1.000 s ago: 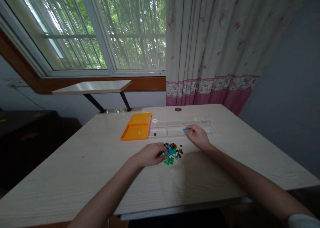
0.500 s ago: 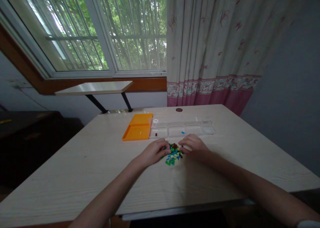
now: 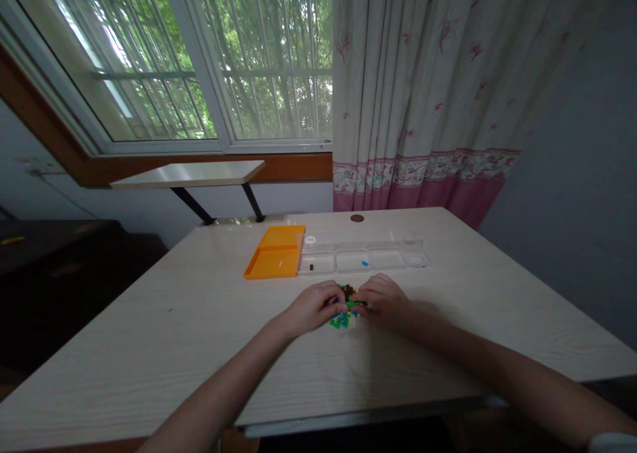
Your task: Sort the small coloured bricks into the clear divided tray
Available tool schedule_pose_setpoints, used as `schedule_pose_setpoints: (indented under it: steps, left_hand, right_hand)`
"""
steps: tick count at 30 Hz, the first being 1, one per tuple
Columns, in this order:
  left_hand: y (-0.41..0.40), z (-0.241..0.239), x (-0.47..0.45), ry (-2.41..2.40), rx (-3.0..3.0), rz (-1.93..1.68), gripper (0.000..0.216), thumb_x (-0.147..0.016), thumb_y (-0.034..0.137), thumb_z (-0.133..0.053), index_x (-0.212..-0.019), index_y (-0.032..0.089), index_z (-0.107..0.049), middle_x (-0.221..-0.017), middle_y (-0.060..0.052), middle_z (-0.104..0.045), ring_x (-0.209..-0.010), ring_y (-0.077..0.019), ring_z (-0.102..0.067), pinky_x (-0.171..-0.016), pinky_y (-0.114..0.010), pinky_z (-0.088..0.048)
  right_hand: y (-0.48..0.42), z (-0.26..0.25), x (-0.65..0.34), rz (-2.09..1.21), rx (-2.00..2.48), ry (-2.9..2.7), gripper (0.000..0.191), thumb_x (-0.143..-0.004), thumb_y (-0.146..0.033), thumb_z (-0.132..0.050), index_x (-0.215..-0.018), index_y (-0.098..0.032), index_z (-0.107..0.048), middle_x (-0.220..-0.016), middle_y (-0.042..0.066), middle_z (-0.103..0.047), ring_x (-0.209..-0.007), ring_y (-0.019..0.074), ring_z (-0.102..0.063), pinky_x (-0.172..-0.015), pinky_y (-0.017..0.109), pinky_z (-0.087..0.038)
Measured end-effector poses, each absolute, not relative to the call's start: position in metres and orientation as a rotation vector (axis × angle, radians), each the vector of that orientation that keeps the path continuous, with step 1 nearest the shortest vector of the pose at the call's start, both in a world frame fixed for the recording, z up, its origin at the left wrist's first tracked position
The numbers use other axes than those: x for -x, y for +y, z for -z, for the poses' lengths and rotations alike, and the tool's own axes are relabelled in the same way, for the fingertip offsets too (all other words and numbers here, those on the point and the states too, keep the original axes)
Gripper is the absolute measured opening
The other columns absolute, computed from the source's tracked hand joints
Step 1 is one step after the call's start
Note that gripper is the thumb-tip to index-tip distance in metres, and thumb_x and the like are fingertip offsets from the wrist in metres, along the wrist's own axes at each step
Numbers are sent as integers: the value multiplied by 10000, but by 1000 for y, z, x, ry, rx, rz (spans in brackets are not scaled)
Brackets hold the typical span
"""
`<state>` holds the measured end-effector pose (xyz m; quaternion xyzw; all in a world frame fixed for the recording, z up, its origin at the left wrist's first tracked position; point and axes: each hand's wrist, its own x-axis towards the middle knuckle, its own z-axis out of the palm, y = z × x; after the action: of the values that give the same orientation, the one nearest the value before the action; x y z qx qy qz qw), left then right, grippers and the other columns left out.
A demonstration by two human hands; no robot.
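Observation:
A pile of small toy building bricks (image 3: 341, 321) in green, blue, yellow and brown lies on the table, partly covered by both hands. My left hand (image 3: 318, 305) is at the pile's left side, thumb and forefinger pinched together. What they hold, if anything, is too small to make out. From the right, my right hand (image 3: 384, 300) reaches over the pile with its fingers closed, and a small dark brick shows between thumb and fingers. The fingertips of the two hands are close together, with a bit of green between them.
Behind the pile lies a clear compartment tray (image 3: 351, 269) with a brown brick (image 3: 311, 267) and a blue brick (image 3: 365, 264) inside. An open orange case (image 3: 271, 262) adjoins it on the left, a small white piece in it. A raised shelf (image 3: 194, 173) stands at the back left.
My left hand has moved right and slightly down over the pile. My right hand has come down and in, so the fingertips are closer together and cover more bricks.

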<state>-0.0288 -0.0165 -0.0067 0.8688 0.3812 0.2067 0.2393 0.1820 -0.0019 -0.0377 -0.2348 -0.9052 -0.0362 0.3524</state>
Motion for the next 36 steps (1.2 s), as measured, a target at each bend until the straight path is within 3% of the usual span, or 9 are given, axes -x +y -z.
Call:
schedule_pose_setpoints:
  steps: [6,10,20,28,36]
  left_hand:
    - [-9,-2,46,1183,-2474,-631,252,-880,315,-380,-833,158,-571,-790,-29,-555,-737,-119,-505,-667,-217,-386]
    - [-5,-4,58,1369,-2631,-491,256,-880,303,-344,-870,173,-565,-848,-42,-550,-738,-131,-517,-635,-221,-389]
    - [-8,-5,57,1309,-2744,-217,142,-766,198,-432,-822,184,-561,-788,-28,-559,-687,-136,-529,-618,-222,-391]
    - [-7,-3,56,1321,-2712,-225,192,-824,232,-388,-877,186,-567,-826,-39,-574,-730,-145,-545,-643,-226,-400]
    - [-6,3,54,1344,-2732,-245,267,-853,220,-366,-1054,218,-543,-955,-54,-580,-838,-168,-564,-699,-245,-426]
  right_hand:
    - [12,24,-198,173,676,-2106,87,-790,-285,-593,-808,-213,-636,-705,18,-654,-669,148,-576,-640,292,-395]
    - [24,13,-221,226,784,-1921,80,-777,-276,-607,-820,-216,-640,-746,31,-658,-686,163,-583,-662,308,-417]
    - [32,16,-231,266,830,-1912,74,-777,-273,-612,-826,-225,-639,-756,21,-664,-685,159,-584,-665,304,-415]
    - [32,16,-231,262,827,-1923,82,-782,-283,-606,-828,-226,-641,-759,21,-665,-685,156,-584,-673,305,-413]
    - [32,16,-231,264,816,-1943,83,-779,-262,-613,-845,-215,-632,-774,23,-663,-693,158,-582,-672,311,-410]
